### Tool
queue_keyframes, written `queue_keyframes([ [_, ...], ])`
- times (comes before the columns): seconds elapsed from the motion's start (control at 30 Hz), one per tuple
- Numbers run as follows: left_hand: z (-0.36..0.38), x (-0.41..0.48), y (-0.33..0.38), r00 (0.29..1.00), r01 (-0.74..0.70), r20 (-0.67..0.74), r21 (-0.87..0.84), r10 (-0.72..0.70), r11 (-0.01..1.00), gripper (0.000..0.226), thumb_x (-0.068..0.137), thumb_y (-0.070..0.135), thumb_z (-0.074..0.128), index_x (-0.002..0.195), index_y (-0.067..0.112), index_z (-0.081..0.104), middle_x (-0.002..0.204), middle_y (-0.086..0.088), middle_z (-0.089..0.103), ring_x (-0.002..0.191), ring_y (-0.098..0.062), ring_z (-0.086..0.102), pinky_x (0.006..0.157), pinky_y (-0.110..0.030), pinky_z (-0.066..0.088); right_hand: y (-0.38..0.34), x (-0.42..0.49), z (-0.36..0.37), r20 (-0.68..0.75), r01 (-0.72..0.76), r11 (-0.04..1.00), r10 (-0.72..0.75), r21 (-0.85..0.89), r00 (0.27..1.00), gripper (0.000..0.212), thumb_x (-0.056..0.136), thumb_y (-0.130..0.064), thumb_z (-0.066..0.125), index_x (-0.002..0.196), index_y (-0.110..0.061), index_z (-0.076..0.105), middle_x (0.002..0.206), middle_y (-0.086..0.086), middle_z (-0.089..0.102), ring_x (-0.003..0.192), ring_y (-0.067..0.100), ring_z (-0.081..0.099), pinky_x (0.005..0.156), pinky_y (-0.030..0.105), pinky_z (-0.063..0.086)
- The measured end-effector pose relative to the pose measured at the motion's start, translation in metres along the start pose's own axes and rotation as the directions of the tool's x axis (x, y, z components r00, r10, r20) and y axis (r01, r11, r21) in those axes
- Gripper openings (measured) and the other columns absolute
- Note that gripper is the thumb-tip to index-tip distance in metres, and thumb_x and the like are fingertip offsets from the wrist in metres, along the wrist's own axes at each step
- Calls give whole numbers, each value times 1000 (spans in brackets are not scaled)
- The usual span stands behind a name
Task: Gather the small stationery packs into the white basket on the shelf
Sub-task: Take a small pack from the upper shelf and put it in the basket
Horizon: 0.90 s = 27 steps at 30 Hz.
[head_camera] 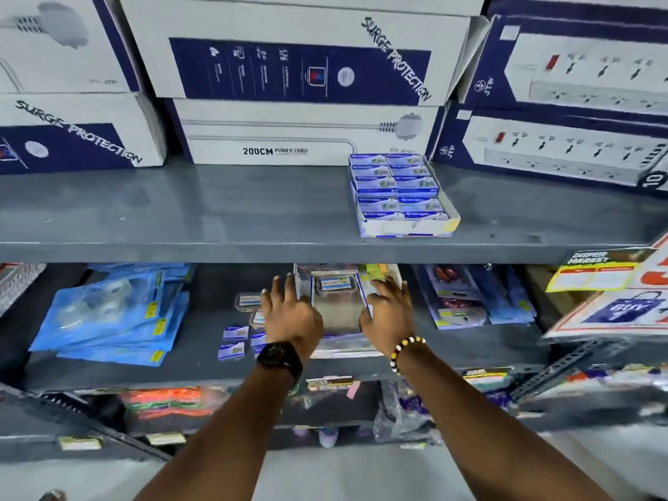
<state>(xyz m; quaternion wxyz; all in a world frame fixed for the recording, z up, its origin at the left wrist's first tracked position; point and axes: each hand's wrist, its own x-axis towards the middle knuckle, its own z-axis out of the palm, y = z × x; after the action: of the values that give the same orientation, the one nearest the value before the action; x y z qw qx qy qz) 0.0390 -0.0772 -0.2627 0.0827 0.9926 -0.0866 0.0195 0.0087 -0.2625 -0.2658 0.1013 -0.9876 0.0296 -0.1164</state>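
Note:
A small white basket (338,312) with blue-edged walls stands on the middle shelf, with one small pack (336,283) lying inside at its far end. My left hand (289,314) presses against its left wall with the fingers spread. The right wall is held by my right hand (388,309), with the thumb on the rim. Several small blue-and-white stationery packs (235,341) lie loose on the shelf just left of my left hand. Two small clear boxes (247,301) sit behind them.
An open carton of blue packs (397,189) sits on the upper shelf (180,226) in front of the surge-protector boxes (300,135). Blue packets (115,320) are piled at the left and hanging packets (470,298) at the right. A promotional sign (614,309) juts in at far right.

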Motion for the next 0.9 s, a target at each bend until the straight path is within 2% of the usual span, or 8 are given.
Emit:
queue_keyframes([
  [0.1,18,15,0,998,14,62,44,-17,999,45,93,35,48,133,18,62,165,-11,17,152,-39,7,122,-58,8,4,17,23,117,15,1000,-11,-28,993,33,84,-22,53,110,-8,69,147,7,44,144,28,25,120,47,8],
  [0.17,22,21,-2,994,8,105,56,-14,998,43,96,35,47,133,20,62,167,-11,12,152,-40,3,122,-59,5,3,22,31,160,4,1000,-1,-18,987,35,85,-21,53,115,-8,66,150,7,40,146,28,19,121,47,7],
  [0.27,28,30,-4,983,8,184,75,-21,997,38,99,31,44,129,21,64,168,-13,3,152,-42,-5,122,-61,-1,0,29,41,208,-1,1000,4,-13,978,36,85,-18,55,118,-7,65,150,9,39,146,28,18,121,47,7],
  [0.4,35,32,-5,973,10,227,105,-34,994,43,103,31,36,139,19,57,168,-14,1,152,-42,-9,122,-61,-4,-5,32,52,256,-12,1000,19,-29,966,39,84,-13,55,122,-9,62,149,8,40,146,29,18,121,49,6],
  [0.5,42,35,-8,973,3,231,121,-31,993,45,105,33,33,143,19,53,168,-14,3,152,-42,-9,122,-61,-1,-8,33,60,277,-38,999,47,-35,960,42,83,-11,55,125,-8,61,148,8,41,146,30,18,121,50,6],
  [0.7,53,42,-11,972,-24,233,165,-15,986,47,104,29,30,149,24,44,168,-15,2,152,-43,-12,120,-64,-6,-9,38,78,288,-69,995,89,-78,954,39,89,-11,52,128,-11,59,143,8,45,144,30,22,120,51,11],
  [0.8,53,39,-12,970,-7,240,190,-40,982,51,104,33,25,153,23,35,167,-16,-1,152,-43,-12,118,-64,-7,-8,36,78,310,-67,992,96,-104,946,35,92,-16,52,126,-12,60,144,6,45,145,30,22,119,52,13],
  [0.9,46,30,-12,983,-10,183,173,-22,985,59,100,32,34,157,23,22,167,-17,-3,152,-43,-9,120,-65,0,-5,27,67,284,-63,995,83,-79,955,42,91,-29,56,130,-14,56,148,7,41,145,31,21,119,52,10],
])
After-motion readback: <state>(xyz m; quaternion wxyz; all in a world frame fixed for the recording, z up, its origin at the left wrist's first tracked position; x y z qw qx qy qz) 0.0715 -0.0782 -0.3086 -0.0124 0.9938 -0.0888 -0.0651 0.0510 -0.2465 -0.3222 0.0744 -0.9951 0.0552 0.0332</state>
